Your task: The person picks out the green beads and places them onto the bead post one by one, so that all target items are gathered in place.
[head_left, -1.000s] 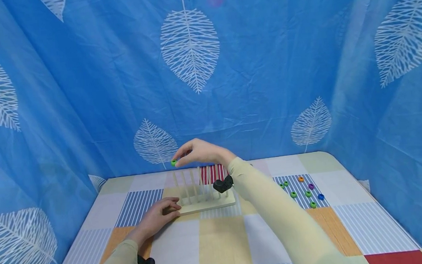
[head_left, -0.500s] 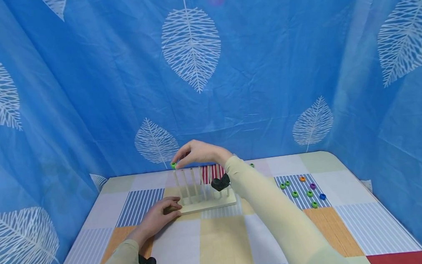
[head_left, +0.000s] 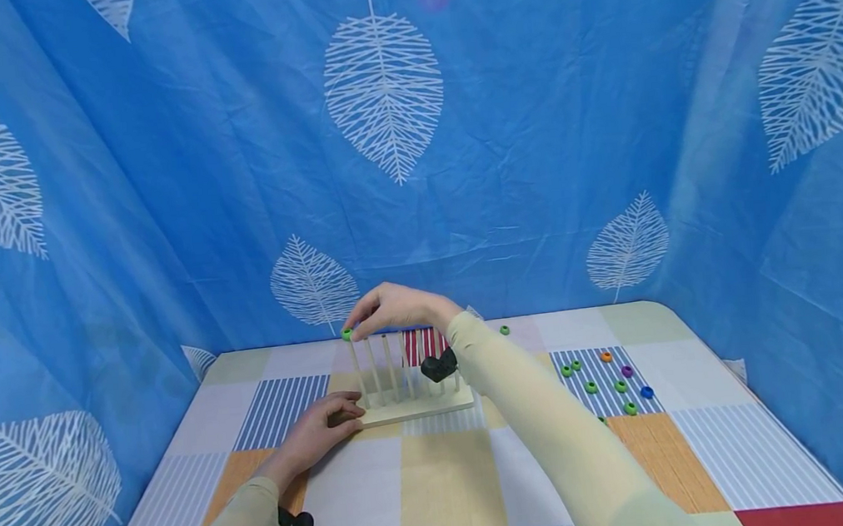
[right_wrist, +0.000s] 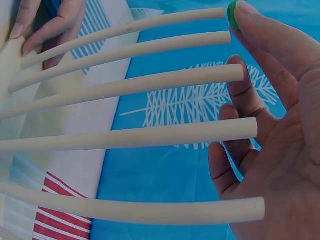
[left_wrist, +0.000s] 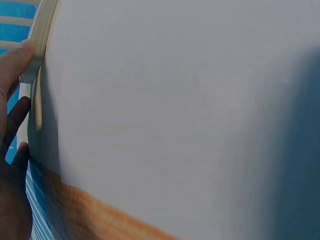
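A pale wooden peg stand [head_left: 419, 409] with several upright pegs stands on the table. My right hand [head_left: 401, 305] is above its left end, pinching a green bead [head_left: 347, 335] between thumb and fingertips. In the right wrist view, the green bead [right_wrist: 232, 15] is right at the tip of the leftmost peg [right_wrist: 150, 22]; whether it is over the tip I cannot tell. My left hand [head_left: 323, 430] holds the left end of the stand's base, thumb at the front corner and fingers farther back. In the left wrist view, those fingers [left_wrist: 17, 62] touch the base's edge.
Several loose green beads [head_left: 591, 387] lie to the right, with an orange bead [head_left: 606, 357], a purple bead [head_left: 627, 371] and a blue bead [head_left: 647, 392]. Another green bead [head_left: 505, 330] is near the table's back edge. A blue curtain [head_left: 492, 123] surrounds the patchwork tablecloth [head_left: 449, 486].
My right hand has lowered slightly, bringing the green bead down to the top of the leftmost peg. The left hand stays on the base. The view has shifted slightly.
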Demonstrator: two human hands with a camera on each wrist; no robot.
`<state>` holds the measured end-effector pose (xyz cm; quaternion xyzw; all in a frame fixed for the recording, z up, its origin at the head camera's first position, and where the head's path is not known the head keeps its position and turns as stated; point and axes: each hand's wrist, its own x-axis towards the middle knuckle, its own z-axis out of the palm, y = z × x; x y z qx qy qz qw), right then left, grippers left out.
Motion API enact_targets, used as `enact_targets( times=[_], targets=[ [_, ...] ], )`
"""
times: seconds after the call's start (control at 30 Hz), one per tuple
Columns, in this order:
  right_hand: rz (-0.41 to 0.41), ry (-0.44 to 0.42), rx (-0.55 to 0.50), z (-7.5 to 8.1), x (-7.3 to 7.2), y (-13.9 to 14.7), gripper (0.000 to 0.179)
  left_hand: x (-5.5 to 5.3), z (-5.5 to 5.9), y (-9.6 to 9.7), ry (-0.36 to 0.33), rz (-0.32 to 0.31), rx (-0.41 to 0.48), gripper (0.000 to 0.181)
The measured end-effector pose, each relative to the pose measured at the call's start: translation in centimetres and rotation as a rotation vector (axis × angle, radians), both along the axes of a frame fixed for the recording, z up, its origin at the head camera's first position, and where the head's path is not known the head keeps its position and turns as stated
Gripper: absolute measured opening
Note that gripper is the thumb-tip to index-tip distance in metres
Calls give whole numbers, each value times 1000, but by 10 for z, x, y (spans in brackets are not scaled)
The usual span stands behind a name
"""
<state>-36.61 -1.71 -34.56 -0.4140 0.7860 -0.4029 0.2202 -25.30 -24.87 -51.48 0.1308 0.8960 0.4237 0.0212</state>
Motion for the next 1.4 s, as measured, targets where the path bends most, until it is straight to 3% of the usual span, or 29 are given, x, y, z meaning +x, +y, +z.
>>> enact_targets(
  times=[0.5, 0.77, 1.13, 1.4],
  targets=[
    [6, 29, 36, -4, 0, -1, 26, 1, 2, 3, -16, 23, -14, 10],
    [8, 40, 27, -1, 1, 4, 35, 2, 3, 3, -38, 24, -2, 11],
    [-45, 59, -26, 17, 8, 34, 32, 3, 6, 4, -37, 40, -10, 8],
    [-91, 80, -52, 23, 15, 72, 27, 3, 3, 3, -32, 42, -24, 7]
  ],
)
